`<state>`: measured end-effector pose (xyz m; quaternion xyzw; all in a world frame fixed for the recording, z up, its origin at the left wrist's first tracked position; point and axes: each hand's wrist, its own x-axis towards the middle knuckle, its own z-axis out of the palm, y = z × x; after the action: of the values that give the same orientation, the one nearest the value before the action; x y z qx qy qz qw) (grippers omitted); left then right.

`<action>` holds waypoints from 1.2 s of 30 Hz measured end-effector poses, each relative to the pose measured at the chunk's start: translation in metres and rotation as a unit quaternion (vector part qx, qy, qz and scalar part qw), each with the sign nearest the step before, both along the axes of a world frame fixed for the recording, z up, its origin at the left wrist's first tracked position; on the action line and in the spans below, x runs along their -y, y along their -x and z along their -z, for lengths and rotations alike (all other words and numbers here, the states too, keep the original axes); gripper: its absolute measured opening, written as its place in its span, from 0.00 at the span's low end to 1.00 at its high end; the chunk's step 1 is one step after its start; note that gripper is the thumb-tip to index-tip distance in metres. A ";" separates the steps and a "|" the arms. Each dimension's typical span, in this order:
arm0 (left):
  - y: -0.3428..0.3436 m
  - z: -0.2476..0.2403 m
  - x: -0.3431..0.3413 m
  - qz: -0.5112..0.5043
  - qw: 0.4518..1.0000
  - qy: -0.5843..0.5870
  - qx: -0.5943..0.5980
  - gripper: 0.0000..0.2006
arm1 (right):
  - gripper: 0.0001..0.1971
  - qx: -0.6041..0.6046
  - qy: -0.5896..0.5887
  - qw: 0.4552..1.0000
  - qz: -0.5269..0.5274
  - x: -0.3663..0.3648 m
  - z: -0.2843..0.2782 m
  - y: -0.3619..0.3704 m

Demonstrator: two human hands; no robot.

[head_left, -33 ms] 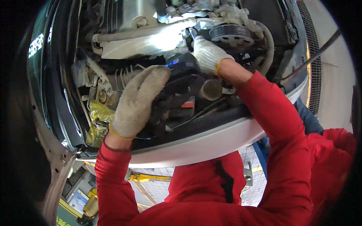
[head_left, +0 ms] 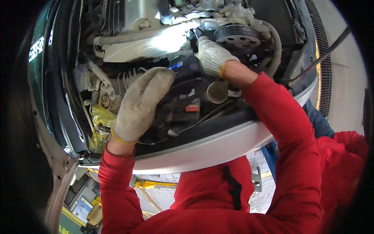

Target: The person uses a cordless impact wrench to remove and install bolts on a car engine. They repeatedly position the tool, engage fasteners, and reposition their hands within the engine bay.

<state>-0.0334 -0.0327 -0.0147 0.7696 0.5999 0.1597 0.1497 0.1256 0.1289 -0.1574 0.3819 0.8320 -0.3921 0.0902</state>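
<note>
Left gloved hand (head_left: 144,103): fingers against black device (head_left: 190,67), grip cannot be told. Device lies between hands in engine bay, blue lights showing slightly more than earlier. Right gloved hand (head_left: 213,57): fingers curled near slim shaft (head_left: 196,34), hold unclear; position nearly unchanged.

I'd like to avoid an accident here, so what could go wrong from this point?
The gloved right hand is close to the ribbed pulley; if that turned, the hand might get caught. The black device with blue lights, by the left hand, could slip if knocked. Glare on the pale cover may hide detail.
</note>
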 end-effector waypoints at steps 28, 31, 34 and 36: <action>-0.011 -0.010 -0.013 -0.254 0.914 0.171 0.268 0.21 | 0.20 -0.168 -0.201 0.944 -0.199 -0.008 0.048 0.013; -0.004 -0.006 -0.015 -0.109 0.986 0.049 0.114 0.22 | 0.20 -0.143 -0.098 0.985 -0.024 0.000 0.045 0.015; -0.005 -0.003 -0.010 -0.188 0.954 0.111 0.205 0.22 | 0.18 -0.138 0.033 0.982 0.124 0.010 0.038 0.016; -0.007 -0.004 -0.005 -0.253 0.914 0.169 0.270 0.21 | 0.30 -0.093 -0.019 0.993 0.064 0.011 0.030 0.008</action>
<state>-0.0269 -0.0276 -0.0106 0.4831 0.7289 0.2903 0.3887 0.1175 0.1176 -0.1875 0.3983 0.8179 -0.4147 -0.0201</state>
